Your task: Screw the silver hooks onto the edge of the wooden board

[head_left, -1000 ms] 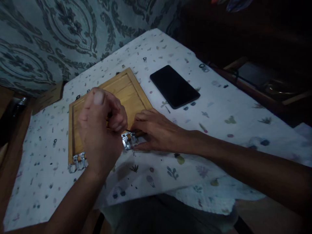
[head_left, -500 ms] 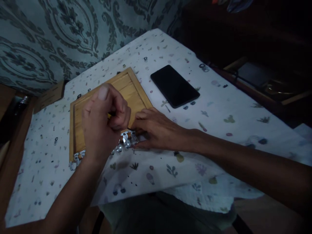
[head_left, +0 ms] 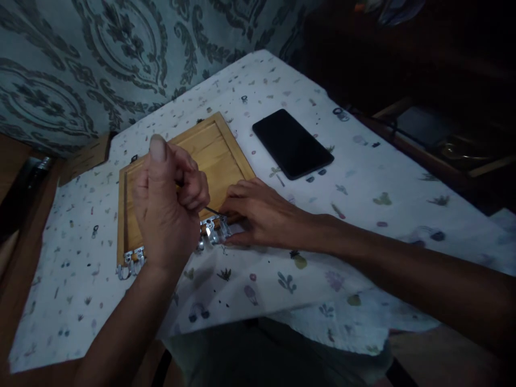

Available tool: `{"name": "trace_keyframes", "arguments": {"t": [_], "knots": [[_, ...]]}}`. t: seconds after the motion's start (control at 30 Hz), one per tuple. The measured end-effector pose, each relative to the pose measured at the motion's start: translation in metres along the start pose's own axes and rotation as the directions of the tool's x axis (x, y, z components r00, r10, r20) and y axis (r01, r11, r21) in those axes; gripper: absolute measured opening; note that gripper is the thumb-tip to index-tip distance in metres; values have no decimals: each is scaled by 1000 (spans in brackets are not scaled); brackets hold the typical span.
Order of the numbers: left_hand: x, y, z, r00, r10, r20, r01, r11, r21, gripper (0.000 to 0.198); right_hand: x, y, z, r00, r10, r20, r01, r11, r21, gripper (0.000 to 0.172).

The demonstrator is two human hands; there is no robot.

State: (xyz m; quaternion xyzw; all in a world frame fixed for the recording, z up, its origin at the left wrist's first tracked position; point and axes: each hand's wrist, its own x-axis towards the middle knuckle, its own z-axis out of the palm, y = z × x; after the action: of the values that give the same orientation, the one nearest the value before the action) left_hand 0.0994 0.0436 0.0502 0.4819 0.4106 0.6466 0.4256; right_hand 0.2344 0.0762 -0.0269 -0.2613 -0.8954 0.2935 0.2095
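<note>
My left hand (head_left: pixel 169 193) is closed in a fist around a screwdriver, thumb pointing up. Most of the tool is hidden in the fist; its thin dark shaft (head_left: pixel 215 211) slants down to the metal fittings. A framed wooden panel (head_left: pixel 205 145) lies flat on the table under both hands. Along its near edge runs a row of shiny metal hook-like fittings (head_left: pixel 210 231), partly covered by my left wrist. My right hand (head_left: pixel 262 212) grips the panel's near right corner, thumb below and fingers above, beside the last fitting.
A black smartphone (head_left: pixel 292 144) lies to the right of the panel. The table has a white printed cloth (head_left: pixel 322 269). A piece of brown cardboard (head_left: pixel 86 158) is at the left back edge, against the patterned wall (head_left: pixel 133 48). Dark furniture stands at the right.
My left fist has turned and shifted slightly left, so more of the screwdriver's shaft shows. My right hand keeps its hold on the panel's corner.
</note>
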Motion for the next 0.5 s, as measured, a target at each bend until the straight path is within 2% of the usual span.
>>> {"name": "trace_keyframes", "arguments": {"t": [0.2, 0.33, 0.5], "knots": [[7, -1, -2, 992, -43, 119, 45, 999, -14, 34, 0, 0, 0, 1000, -8, -3, 9, 1000, 12, 34], [10, -3, -6, 976, -20, 217, 31, 998, -47, 33, 0, 2, 1, 1000, -21, -6, 22, 999, 25, 36], [4, 0, -6, 969, -28, 244, 33, 999, -16, 29, -1, 2, 2, 1000, -22, -18, 22, 999, 25, 34]]}}
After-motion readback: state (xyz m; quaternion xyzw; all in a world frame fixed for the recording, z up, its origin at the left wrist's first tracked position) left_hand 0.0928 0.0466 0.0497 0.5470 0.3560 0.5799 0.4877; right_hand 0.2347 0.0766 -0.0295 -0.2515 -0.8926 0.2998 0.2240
